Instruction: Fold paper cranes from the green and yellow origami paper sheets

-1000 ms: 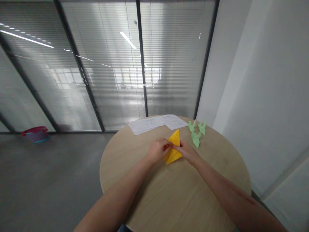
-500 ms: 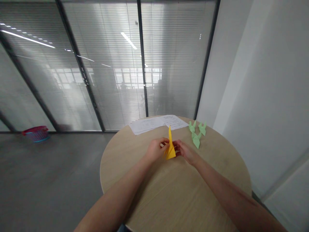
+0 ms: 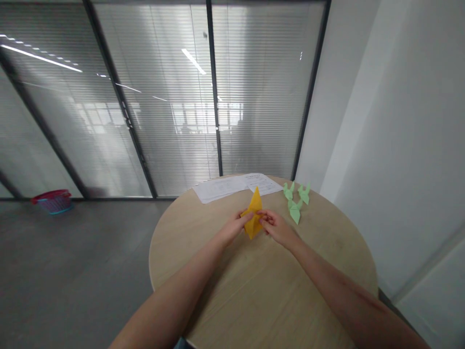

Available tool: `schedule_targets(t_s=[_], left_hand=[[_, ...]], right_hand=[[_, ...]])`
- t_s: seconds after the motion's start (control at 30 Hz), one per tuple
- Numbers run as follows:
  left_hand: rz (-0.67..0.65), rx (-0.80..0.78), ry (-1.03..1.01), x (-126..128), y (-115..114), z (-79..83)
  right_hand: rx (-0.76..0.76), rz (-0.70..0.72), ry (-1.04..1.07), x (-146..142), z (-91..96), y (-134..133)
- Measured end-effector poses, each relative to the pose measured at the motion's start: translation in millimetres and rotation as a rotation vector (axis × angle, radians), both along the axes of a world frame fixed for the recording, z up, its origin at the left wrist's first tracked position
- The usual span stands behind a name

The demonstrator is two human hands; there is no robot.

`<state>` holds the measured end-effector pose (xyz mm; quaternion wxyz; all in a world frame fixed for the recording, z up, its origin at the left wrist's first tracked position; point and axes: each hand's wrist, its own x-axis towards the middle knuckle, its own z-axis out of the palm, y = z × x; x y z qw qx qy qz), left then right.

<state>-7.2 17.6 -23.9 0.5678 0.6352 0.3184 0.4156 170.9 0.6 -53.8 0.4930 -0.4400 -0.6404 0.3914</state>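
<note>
A folded piece of yellow origami paper (image 3: 256, 199) is held above the round table, its long point facing away from me and a shorter point towards me. My left hand (image 3: 234, 228) grips its left side, thumb lying on the near face. On the right edge, my right hand (image 3: 276, 226) pinches the paper between thumb and fingers. Some fingertips of both hands are hidden behind the paper. Three green paper cranes (image 3: 295, 210) stand together on the table, to the right of and beyond my right hand.
Printed white sheets (image 3: 221, 188) lie at the far edge of the round wooden table (image 3: 254, 291). Behind it stands a glass partition with blinds (image 3: 174, 160), with a white wall (image 3: 407, 145) on the right. A red and blue basket (image 3: 54, 201) is on the floor at far left.
The yellow paper has turned from a narrow, nearly edge-on shape to show a broad diamond face. My left thumb now lies across it, and my right fingers have closed on its right edge.
</note>
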Motion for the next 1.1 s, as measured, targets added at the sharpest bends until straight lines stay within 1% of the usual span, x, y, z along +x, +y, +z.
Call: schedule_targets(t_s=[0.1, 0.17, 0.3, 0.37, 0.43, 0.53, 0.63, 0.77, 0.87, 1.0, 1.1], left_hand=[[0.047, -0.097, -0.056, 0.5, 7.3, -5.5], [0.073, -0.154, -0.102, 0.7, 11.5, -8.4], [0.062, -0.227, -0.215, 1.1, 11.8, -7.2], [0.053, -0.248, -0.266, 1.4, 9.1, -4.3], [0.040, -0.261, -0.299, 1.6, 6.8, -2.2], [0.011, -0.253, -0.308, 1.2, 6.5, -2.8], [-0.010, -0.239, -0.264, 0.2, 8.7, -6.2], [-0.005, -0.254, -0.184, -2.1, 11.3, -8.4], [-0.030, -0.273, -0.159, -5.4, 13.0, -7.1], [-0.032, -0.295, -0.084, -10.7, 15.0, -5.1], [-0.019, -0.283, 0.023, -13.1, 15.0, -5.4]], right_hand=[[0.070, -0.042, -0.099, 1.4, -3.6, 2.6], [0.118, -0.089, -0.122, 3.5, -4.4, 4.6], [0.193, -0.268, -0.093, 9.2, -1.8, 9.3], [0.177, -0.323, -0.036, 10.5, 0.5, 10.3], [0.087, -0.280, 0.030, 9.7, 2.1, 9.5], [-0.052, -0.116, 0.066, 6.1, 1.1, 7.0], [-0.062, -0.034, 0.089, 3.5, -3.0, 6.8], [-0.087, 0.013, 0.192, 4.1, -6.0, 9.0], [-0.132, 0.018, 0.243, 5.8, -4.9, 9.0], [-0.162, 0.039, 0.188, 7.4, -5.6, 8.7], [-0.129, 0.052, 0.092, 7.6, -8.6, 9.3]])
